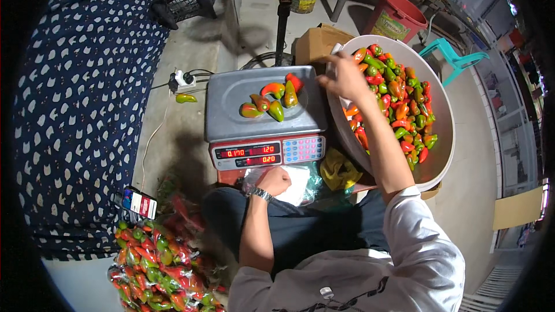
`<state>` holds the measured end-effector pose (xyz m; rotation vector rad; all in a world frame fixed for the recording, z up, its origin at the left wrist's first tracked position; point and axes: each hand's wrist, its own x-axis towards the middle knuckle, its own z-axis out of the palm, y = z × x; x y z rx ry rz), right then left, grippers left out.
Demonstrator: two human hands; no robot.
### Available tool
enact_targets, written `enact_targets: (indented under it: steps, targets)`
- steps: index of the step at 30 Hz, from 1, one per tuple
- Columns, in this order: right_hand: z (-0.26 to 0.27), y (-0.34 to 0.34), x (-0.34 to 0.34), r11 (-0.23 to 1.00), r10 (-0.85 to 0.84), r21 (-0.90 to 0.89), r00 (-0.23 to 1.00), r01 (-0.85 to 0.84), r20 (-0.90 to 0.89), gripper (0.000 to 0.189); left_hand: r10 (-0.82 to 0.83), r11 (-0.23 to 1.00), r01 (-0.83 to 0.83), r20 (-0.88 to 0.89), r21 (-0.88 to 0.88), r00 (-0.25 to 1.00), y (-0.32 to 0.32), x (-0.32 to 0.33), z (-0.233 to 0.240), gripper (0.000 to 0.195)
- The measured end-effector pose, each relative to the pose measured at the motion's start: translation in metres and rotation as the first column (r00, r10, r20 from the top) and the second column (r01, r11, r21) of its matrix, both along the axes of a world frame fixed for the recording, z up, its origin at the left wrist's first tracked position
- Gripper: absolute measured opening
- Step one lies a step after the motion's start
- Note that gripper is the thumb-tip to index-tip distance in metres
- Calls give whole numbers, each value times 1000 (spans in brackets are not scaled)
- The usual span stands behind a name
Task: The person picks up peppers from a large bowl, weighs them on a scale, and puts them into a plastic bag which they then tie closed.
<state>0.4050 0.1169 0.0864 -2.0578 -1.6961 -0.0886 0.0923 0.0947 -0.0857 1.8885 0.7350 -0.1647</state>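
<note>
A digital weighing scale [264,154] with a grey metal pan [225,95] stands before me, its red displays lit. Several red and green peppers [276,110] lie on the pan. My right hand [347,77] is between the pan and a large pale basin [446,138], over the basin's near rim. Its fingers are spread and slightly blurred, and I see nothing in them. Many mixed peppers [401,91] fill part of the basin. Below the scale's display, my left hand [276,180], with a metal watch at the wrist, is curled over clear and white plastic bags [299,184].
Packed bags of peppers [158,268] sit at lower left, near a lit phone [139,203] on a cable. One pepper [186,98] lies by a power plug [185,79]. A yellow cloth [340,169], cardboard box [321,43], fan [284,8] and red bucket [396,15] stand around.
</note>
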Motion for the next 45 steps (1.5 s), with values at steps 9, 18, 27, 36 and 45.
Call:
enact_targets:
  steps: [9, 18, 27, 36, 45]
  targets:
    - [-45, 75, -96, 815, 41, -568, 990, -113, -137, 123, 14, 998, -18, 67, 52, 998, -1, -7, -10, 18]
    - [-58, 76, -108, 780, -12, -626, 1000, -8, -28, 101, 22, 994, -32, 97, 104, 995, -3, -7, 10, 16]
    - [-68, 71, -75, 914, 38, -396, 990, -90, -137, 88, 130, 972, -164, 195, 170, 972, -4, -7, 6, 19]
    - [-1, -52, -103, 789, 43, 213, -294, -576, -955, 73, 451, 838, -531, 390, 126, 803, -23, -16, 45, 56]
    - [-28, -112, -132, 689, -176, -316, 273, -652, -946, 67, 531, 844, -506, 405, -175, 745, -58, -3, 85, 92]
